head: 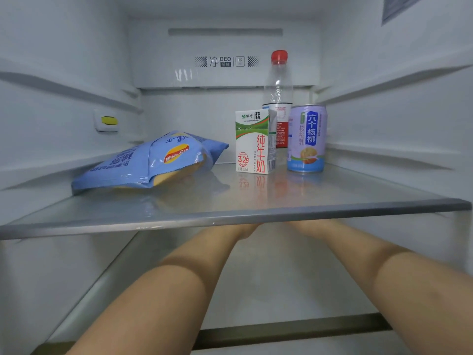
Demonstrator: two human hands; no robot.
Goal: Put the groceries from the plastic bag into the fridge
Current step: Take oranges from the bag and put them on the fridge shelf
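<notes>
1. Head view looks straight into the open fridge [64, 47], where two bare forearms reach forward over the lower shelf [268, 290].
2. Left hand [245, 230] and right hand [311, 228] pass under the front edge of the glass shelf [230, 216]; only the wrists and hand bases show, so whether either grip is wide, narrow or holding something cannot be told.
3. On the glass shelf, a blue chip bag [143, 162] lies flat at the left.
4. Right of it, apart from the bag, a milk carton [253, 142] stands upright.
5. Just beside the carton on the right stands a purple walnut-drink can [307, 139].
6. Behind those two, a clear bottle [278, 98] with a red cap stands upright near the back wall.
</notes>
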